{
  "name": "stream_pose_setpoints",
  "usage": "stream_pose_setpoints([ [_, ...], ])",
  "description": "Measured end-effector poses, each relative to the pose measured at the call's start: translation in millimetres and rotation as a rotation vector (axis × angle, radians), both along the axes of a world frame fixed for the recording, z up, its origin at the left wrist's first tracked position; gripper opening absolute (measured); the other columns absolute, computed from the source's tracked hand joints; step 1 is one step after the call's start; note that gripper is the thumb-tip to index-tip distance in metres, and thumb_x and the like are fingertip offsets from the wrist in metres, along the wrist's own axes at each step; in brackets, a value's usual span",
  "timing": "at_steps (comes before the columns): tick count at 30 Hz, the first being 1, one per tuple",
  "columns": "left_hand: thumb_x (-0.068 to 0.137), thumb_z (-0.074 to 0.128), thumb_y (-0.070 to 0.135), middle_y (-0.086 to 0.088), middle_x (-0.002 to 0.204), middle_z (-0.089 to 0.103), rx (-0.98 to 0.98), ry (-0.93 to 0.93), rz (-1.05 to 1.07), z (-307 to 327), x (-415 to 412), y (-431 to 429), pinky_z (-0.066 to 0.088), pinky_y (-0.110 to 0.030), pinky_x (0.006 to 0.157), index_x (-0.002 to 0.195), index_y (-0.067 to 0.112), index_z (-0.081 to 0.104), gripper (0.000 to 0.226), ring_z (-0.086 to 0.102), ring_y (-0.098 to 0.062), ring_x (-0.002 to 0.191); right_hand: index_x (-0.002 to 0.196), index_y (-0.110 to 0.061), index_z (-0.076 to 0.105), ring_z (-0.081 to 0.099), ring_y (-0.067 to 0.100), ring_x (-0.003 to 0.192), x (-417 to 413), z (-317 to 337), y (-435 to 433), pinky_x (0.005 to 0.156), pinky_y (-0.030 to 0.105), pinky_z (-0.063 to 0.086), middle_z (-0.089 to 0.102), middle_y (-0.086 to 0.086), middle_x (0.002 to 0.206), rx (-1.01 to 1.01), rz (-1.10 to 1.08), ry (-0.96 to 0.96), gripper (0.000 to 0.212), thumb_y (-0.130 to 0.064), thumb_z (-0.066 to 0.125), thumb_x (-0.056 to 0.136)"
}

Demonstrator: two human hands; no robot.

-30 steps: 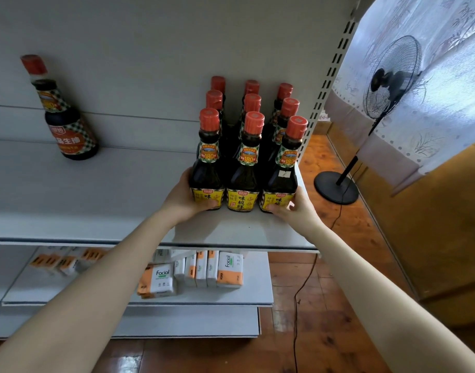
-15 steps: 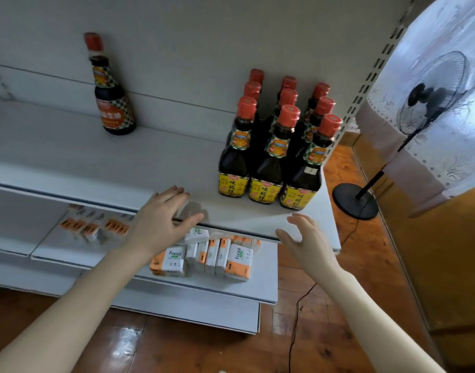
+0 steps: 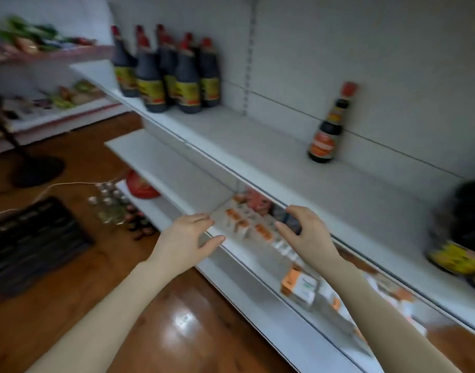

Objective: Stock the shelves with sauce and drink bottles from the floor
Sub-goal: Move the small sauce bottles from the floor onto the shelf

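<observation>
Partly done, I judge: a cluster of sauce bottles (image 3: 166, 76) stands on the shelf (image 3: 257, 135), a lone bottle (image 3: 328, 127) further along; small bottles (image 3: 115, 208) wait on the floor (image 3: 69, 292) by the lowest shelf; left hand (image 3: 186, 239) and right hand (image 3: 302, 232) hover empty, fingers spread.

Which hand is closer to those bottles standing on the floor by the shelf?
Left. The left hand hovers just right of the floor bottles; the right hand is farther right, past the orange-and-white boxes.
</observation>
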State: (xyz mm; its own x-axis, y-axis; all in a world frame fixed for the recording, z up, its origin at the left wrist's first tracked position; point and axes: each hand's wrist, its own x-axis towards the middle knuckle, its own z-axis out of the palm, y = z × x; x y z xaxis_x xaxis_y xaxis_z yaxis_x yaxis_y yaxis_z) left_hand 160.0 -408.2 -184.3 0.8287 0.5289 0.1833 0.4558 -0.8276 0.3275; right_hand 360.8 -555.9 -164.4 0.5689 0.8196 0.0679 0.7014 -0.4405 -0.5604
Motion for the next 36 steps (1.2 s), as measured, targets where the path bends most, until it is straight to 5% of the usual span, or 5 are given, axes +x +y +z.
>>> stream_pose_setpoints([
  [5,0.076,0.027,0.075,-0.003,0.117,0.066,-0.043,-0.015,0.269,-3.0,-102.0,76.2,0.045,-0.032,0.096,0.109,0.015,0.069,0.080,0.056,-0.017,0.118,0.115,-0.003,0.059,0.054,0.027,0.111,-74.0,1.0,115.8,0.096,0.032,0.037,0.061,0.013,0.116,0.052,0.164,0.046,0.060,-0.051,0.055,0.079],
  [8,0.073,0.025,0.070,-0.002,0.120,0.064,-0.039,-0.015,0.380,-2.8,-144.9,103.4,0.043,-0.033,0.098,0.114,0.016,0.066,0.079,0.052,-0.016,0.123,0.118,-0.002,0.057,0.051,0.026,0.118,-107.5,0.7,166.7,0.097,0.025,0.031,0.059,0.013,0.122,0.043,0.255,0.033,0.042,-0.030,0.062,0.086],
  [12,0.080,0.036,0.070,0.001,0.132,0.055,-0.085,0.040,0.480,-13.1,-179.8,137.7,0.035,-0.031,0.106,0.124,0.020,0.058,0.071,0.043,-0.012,0.130,0.118,-0.002,0.057,0.052,0.024,0.117,-132.4,-9.2,222.5,0.092,0.019,0.029,0.059,0.012,0.121,0.023,0.349,0.040,0.041,-0.028,0.061,0.087],
  [16,0.086,0.048,0.056,0.003,0.136,0.052,-0.118,0.050,0.580,-31.7,-200.9,181.5,0.037,-0.027,0.104,0.127,0.022,0.055,0.054,0.041,-0.009,0.131,0.123,-0.004,0.053,0.048,0.023,0.120,-149.1,-27.2,291.0,0.092,0.018,0.027,0.056,0.011,0.126,-0.024,0.451,0.034,0.043,-0.030,0.059,0.089],
  [36,0.078,0.038,0.063,0.000,0.131,0.056,-0.303,0.100,0.740,-57.9,-226.8,494.5,0.044,-0.031,0.100,0.126,0.017,0.055,0.069,0.044,-0.011,0.129,0.129,-0.007,0.049,0.047,0.022,0.123,-199.1,-87.6,652.2,0.102,0.033,0.037,0.053,0.010,0.131,-0.180,0.638,0.132,0.052,-0.036,0.058,0.087],
])
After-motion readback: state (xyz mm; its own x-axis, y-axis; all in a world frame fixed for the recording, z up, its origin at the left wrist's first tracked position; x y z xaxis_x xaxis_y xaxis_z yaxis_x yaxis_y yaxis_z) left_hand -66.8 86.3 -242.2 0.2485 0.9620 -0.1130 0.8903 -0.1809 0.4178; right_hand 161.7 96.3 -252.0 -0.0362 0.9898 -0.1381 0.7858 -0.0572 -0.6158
